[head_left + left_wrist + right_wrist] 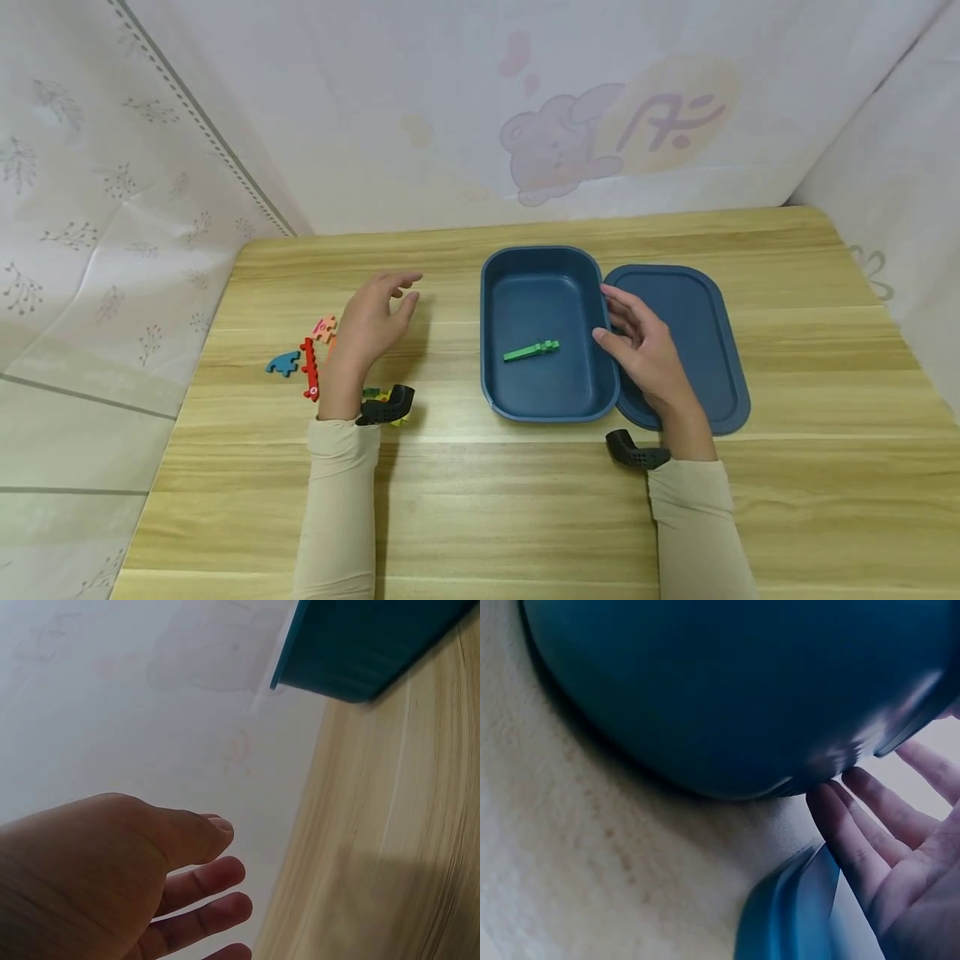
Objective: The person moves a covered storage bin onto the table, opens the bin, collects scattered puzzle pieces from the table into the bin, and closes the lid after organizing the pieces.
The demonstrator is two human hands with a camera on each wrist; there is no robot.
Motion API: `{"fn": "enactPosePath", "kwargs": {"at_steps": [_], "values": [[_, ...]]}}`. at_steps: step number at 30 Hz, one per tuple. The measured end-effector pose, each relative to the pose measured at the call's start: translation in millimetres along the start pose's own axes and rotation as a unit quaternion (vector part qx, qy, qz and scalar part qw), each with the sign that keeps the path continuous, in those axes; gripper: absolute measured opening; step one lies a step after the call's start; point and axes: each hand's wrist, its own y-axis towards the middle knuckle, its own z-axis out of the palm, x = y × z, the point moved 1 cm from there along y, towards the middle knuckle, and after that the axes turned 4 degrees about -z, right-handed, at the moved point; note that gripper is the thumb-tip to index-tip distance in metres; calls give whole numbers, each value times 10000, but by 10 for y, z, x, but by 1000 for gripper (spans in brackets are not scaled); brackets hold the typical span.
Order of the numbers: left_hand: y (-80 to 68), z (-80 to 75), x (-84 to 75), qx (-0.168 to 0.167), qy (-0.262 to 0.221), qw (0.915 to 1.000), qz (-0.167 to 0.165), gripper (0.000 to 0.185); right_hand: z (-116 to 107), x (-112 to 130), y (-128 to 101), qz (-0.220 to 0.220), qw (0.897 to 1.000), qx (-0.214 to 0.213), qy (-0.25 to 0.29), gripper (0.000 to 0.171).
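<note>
Left hand point(371, 321) held above worktop point(525, 500), fingers loosely spread, nothing gripped. Small puzzle pieces seen just beside it toward left edge: red piece point(309, 368), blue piece point(283, 363), pink piece point(325, 327). Right hand point(641, 350) laid with relaxed, straight fingers against right wall of blue box point(498, 333), palm over blue lid point(712, 350). Box placed near worktop middle, lid flat and touching it on right-edge side. Green piece point(531, 351) lies on box floor.
</note>
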Motion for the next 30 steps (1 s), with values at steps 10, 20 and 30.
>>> {"fn": "enactPosePath", "kwargs": {"at_steps": [10, 20, 30], "values": [[-11, -44, 134, 39, -51, 9995, -305, 39, -7, 32, -12, -64, 9991, -428, -1, 58], [-32, -60, 212, 201, 105, 9987, -466, 43, -30, 27, -6, 199, 9957, -207, 884, 60], [-63, -68, 250, 325, 301, 9953, -857, 52, -56, 33, -9, 311, 9859, -87, 1644, 60]]}}
